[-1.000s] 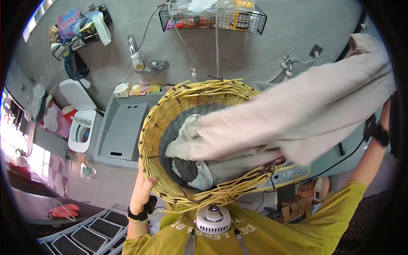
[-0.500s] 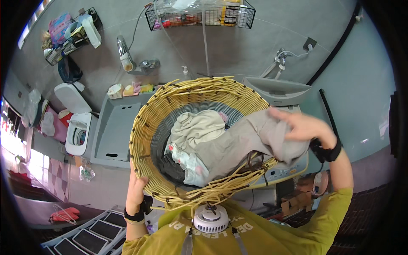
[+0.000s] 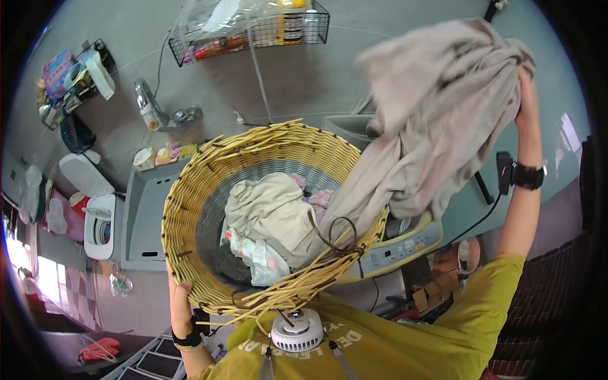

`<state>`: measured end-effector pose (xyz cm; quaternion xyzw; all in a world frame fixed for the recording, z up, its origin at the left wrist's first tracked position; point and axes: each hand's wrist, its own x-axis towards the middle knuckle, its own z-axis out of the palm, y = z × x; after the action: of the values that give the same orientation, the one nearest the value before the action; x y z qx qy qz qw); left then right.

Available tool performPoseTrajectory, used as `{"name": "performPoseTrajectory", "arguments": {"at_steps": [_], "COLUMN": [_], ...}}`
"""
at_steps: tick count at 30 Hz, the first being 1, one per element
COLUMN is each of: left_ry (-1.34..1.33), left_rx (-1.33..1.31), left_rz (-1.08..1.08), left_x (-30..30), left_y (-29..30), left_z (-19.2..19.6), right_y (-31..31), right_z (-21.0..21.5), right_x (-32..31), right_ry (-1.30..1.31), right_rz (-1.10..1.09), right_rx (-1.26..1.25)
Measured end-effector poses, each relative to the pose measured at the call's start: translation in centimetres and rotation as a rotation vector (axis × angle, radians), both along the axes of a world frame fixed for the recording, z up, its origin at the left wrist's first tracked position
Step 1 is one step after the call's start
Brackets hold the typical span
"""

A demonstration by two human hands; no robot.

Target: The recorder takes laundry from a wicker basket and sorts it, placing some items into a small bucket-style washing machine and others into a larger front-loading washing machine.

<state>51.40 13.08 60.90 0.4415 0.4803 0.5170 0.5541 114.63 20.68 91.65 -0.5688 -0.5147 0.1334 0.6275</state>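
Near the washer (image 3: 399, 252), holding a basket (image 3: 180, 221) by its left side. Holding high a greyish cloth (image 3: 437, 133), with the lower end in the basket, beside a beige garment (image 3: 272, 206) and a smaller white garment (image 3: 267, 265). Clasping cloth in right hand (image 3: 528, 101), basket in left hand (image 3: 180, 304); unable to tell the exact curl of partly hidden fingers (image 3: 524, 79).

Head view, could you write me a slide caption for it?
Left hand gripping a wicker basket, right hand holding up beige cloth.
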Motion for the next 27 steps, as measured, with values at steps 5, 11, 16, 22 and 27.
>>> {"name": "performPoseTrajectory", "arguments": {"at_steps": [5,11,16,22,27], "left_ry": [0.049,0.030,0.043,0.029,0.035], "left_rx": [0.008,0.002,-0.036,-0.080,0.009], "left_rz": [0.012,-0.003,0.055,0.006,-0.017], "left_x": [-0.2,-0.3,-0.2,0.3,1.1], "left_y": [-0.3,0.1,-0.9,-0.6,-0.7], "left_z": [-0.4,-0.5,-0.1,0.4,1.0], "right_y": [0.8,-1.3,0.6,0.7,0.3], "right_z": [4.0,2.6,-9.2,-17.9,-19.9], "right_x": [11.0,19.3,9.8,-11.1,-16.6], "right_ry": [0.087,-0.063,-0.723,-0.753,-1.346], "right_rz": [-0.388,-0.767,-0.094,0.599,0.606], "right_rx": [0.491,0.363,-0.544,-0.580,-0.541]}}
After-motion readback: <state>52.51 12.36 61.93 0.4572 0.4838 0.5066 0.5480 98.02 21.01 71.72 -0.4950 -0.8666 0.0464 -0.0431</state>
